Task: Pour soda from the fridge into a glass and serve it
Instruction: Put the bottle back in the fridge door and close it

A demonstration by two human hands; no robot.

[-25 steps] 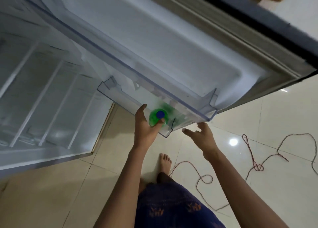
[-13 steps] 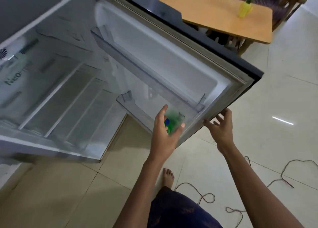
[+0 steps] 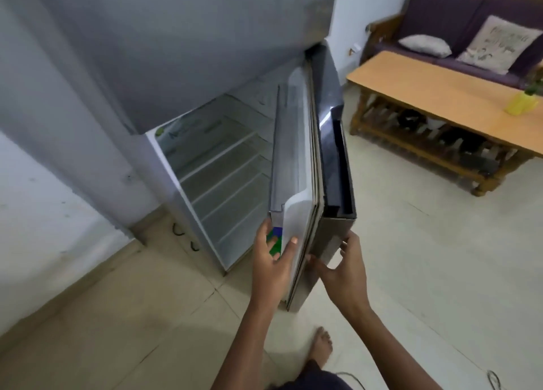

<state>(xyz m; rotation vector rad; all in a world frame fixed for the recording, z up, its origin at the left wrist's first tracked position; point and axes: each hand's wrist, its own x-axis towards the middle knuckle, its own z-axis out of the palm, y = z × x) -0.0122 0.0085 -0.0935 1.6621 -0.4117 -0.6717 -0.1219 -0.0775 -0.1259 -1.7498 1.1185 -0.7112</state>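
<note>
Grasping the green soda bottle (image 3: 275, 250), the left hand (image 3: 271, 269) is curling round it. The right hand (image 3: 345, 272) is clasping the edge of the fridge door (image 3: 296, 154)

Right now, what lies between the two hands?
The fridge door, edge-on, in the head view: left hand holds the bottle inside it, right hand outside.

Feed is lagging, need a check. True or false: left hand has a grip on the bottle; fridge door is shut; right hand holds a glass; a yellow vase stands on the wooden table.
The left hand has a grip on the green bottle: true.
The fridge door is shut: false; it stands open.
The right hand holds a glass: false; it holds the fridge door's lower edge, no glass in view.
The yellow vase stands on the wooden table: true.
</note>
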